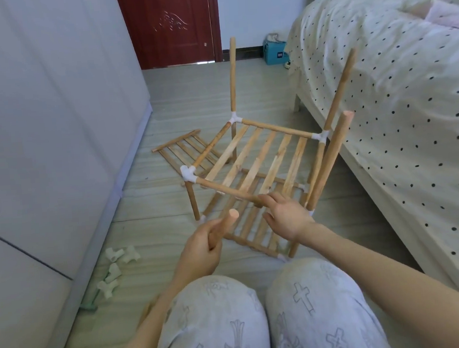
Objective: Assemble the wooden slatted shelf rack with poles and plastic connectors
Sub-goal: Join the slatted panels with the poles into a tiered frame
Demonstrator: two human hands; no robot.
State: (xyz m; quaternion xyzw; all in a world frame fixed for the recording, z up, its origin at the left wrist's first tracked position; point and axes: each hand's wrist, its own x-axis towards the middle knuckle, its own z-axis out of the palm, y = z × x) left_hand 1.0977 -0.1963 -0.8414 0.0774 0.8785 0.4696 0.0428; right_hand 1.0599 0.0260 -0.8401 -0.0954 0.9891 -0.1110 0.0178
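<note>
There is one camera, on the person's head. It looks forward and down, close over the knees (261,317) at the bottom of the frame, toward the door (168,24) at the top.

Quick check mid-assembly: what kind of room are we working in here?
Most likely a bedroom at home. A bed with a dotted cover runs along the right, a dark red door stands ahead, and the rack sits on a wood-look floor.

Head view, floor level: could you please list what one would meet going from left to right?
White cabinet front → loose plastic connectors → spare slatted panel → left hand holding a pole → right hand on the rack's front rail → leaning pole → bed with dotted cover.
</note>
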